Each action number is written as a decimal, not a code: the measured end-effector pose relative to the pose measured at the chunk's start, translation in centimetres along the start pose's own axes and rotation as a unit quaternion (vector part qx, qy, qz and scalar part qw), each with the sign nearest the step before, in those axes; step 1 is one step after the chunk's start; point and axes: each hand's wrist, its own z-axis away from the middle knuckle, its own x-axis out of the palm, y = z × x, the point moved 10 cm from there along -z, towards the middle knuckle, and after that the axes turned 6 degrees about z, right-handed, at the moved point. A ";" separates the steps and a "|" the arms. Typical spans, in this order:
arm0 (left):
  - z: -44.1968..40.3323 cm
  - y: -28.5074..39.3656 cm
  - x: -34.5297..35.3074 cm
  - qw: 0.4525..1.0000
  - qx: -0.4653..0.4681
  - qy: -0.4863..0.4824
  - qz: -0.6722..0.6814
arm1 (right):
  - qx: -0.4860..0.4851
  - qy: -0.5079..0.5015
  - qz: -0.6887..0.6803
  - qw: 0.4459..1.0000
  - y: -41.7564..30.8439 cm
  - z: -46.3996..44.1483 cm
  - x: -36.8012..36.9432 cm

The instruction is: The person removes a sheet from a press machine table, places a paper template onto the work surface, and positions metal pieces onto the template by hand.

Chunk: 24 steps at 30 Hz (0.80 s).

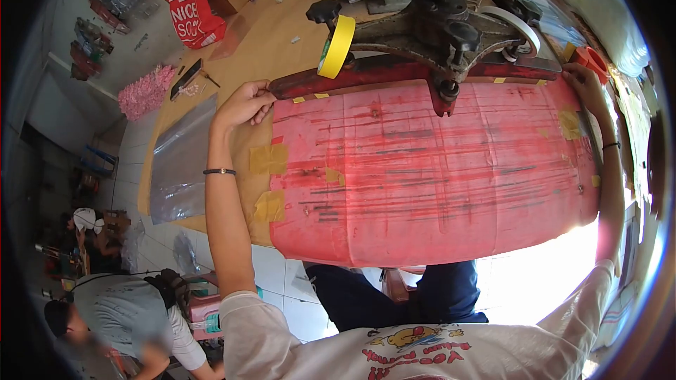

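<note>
A wide red sheet (422,169), streaked with dark marks and patched with yellow tape, lies under the front of a dark metal press (451,35). My left hand (248,103) is at the left end of the press's red-stained bar (338,79), beside the sheet's upper left corner, with its fingers curled in. At the bar's right end, my right hand (583,83) has its fingers bent at the sheet's upper right corner. What the fingertips of either hand pinch is too small to make out.
A yellow tape roll (336,46) and a white ring (517,27) hang on the press. Clear plastic sheets (184,162), a phone (186,77) and a red bag (191,7) lie left. A person (127,317) works at lower left.
</note>
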 end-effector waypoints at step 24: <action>-0.4 -0.8 -0.9 0.999 0.001 0.031 0.015 | -0.009 -0.008 -0.027 1.000 -1.1 0.5 -0.4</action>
